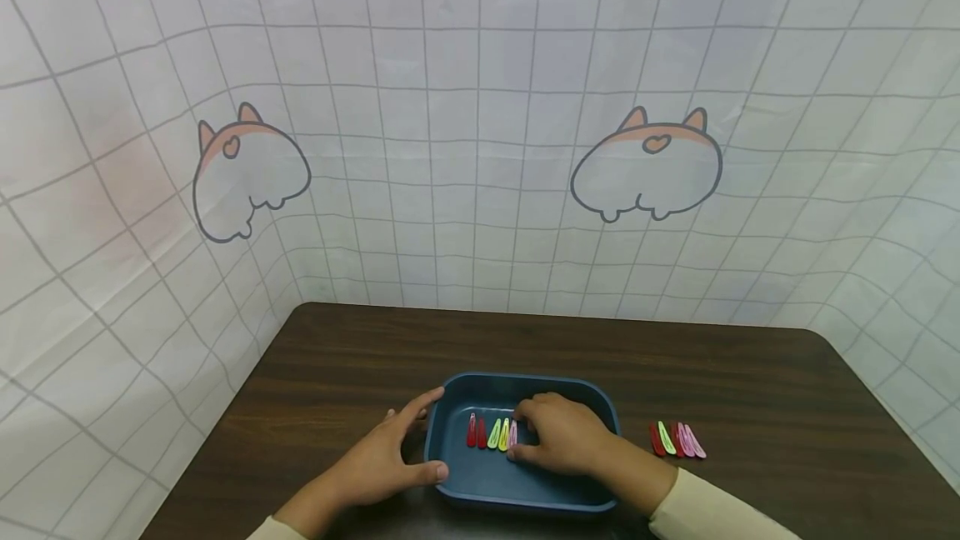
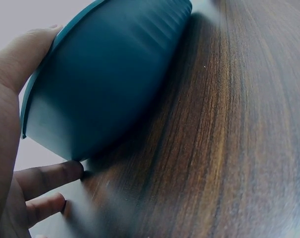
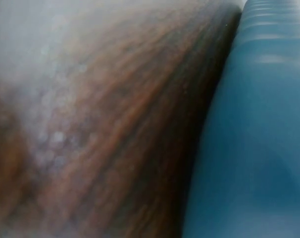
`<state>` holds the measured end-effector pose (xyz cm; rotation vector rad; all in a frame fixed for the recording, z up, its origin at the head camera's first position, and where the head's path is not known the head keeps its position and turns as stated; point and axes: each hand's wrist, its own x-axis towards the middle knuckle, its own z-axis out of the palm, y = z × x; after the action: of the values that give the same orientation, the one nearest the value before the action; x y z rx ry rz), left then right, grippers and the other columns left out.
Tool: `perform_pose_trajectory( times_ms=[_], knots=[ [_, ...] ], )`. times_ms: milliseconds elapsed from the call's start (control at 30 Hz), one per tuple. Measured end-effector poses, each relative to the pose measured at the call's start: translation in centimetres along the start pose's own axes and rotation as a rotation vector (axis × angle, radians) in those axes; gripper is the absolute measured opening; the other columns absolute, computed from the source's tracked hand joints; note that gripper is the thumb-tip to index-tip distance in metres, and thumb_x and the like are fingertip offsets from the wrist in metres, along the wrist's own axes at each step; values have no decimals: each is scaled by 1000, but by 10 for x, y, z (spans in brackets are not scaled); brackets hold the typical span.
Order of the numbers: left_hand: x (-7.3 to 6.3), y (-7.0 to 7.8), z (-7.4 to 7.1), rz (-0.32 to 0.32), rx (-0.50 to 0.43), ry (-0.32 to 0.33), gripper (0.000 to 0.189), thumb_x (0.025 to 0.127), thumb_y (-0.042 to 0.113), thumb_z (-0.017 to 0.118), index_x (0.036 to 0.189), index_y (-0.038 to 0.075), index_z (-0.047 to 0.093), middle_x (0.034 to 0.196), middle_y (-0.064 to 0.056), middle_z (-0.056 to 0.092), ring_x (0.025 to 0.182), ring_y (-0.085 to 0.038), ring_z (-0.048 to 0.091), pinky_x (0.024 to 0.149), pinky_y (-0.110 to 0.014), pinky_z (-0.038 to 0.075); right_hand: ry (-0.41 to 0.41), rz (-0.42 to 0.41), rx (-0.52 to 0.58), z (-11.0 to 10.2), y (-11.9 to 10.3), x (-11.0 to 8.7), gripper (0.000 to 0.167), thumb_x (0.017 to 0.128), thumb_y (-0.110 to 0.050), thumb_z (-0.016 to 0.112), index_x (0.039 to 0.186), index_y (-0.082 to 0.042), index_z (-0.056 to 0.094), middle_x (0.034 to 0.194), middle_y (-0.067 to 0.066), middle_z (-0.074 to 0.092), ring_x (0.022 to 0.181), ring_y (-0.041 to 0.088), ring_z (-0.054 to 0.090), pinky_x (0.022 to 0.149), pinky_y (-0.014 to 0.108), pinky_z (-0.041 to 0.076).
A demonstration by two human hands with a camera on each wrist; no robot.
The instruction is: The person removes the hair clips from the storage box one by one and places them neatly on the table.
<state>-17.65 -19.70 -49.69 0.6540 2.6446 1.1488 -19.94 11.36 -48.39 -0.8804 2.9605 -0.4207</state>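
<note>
A blue rectangular tray (image 1: pixel 525 486) sits on the table in the head view. Inside it stands a row of snap hair clips: two red clips (image 1: pixel 482 433), a green clip (image 1: pixel 494 434), a yellow clip (image 1: pixel 504 434) and a pink clip (image 1: pixel 513 433). My right hand (image 1: pixel 562 436) reaches into the tray and pinches the pink clip at its ends between thumb and fingers. My left hand (image 1: pixel 386 452) spans the tray's left side, thumb and fingers spread along the rim. In the left wrist view, its thumb (image 2: pixel 33 49) meets the rim and other fingertips (image 2: pixel 73 170) are low beside the tray wall.
Right of the tray, several more hair clips lie in a row on the dark wooden table (image 1: pixel 360 357): red, green and pink clips (image 1: pixel 692 442). A white grid-patterned curtain (image 1: pixel 450 190) hangs behind and at both sides. The tray's outer wall (image 3: pixel 254 148) fills the right wrist view's right side.
</note>
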Motion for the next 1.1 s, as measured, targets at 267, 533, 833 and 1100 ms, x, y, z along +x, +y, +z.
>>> perform_pose_trajectory(
  times_ms=[267,533,833,1100],
  knots=[
    [-1,1,-1,-2,-9,3,90,87,51,78,160,41,27,151,-14,50,136,-34,52,116,-72,3,3,-15,12,-1,0,1,51,85,-57,77,114,-16,72,86,-11,57,76,5,51,59,25,45],
    [0,1,-1,14,-19,-1,89,88,50,78,160,39,28,150,-13,51,134,-32,53,116,-72,4,28,-3,21,-5,-1,-1,47,82,-56,79,110,-19,72,86,-12,59,77,5,51,59,26,45],
    [0,-1,-2,12,-16,-2,89,88,50,78,160,41,27,151,-12,51,134,-32,53,115,-73,3,32,48,33,-13,-5,-7,43,79,-50,82,108,-20,73,84,-14,56,74,5,49,59,27,44],
    [-1,-1,-2,19,-22,-6,88,89,47,78,160,39,27,150,-12,52,134,-32,54,115,-72,3,65,37,42,-16,-3,-12,40,79,-46,84,107,-20,75,83,-17,59,77,3,51,60,27,44]
  ],
)
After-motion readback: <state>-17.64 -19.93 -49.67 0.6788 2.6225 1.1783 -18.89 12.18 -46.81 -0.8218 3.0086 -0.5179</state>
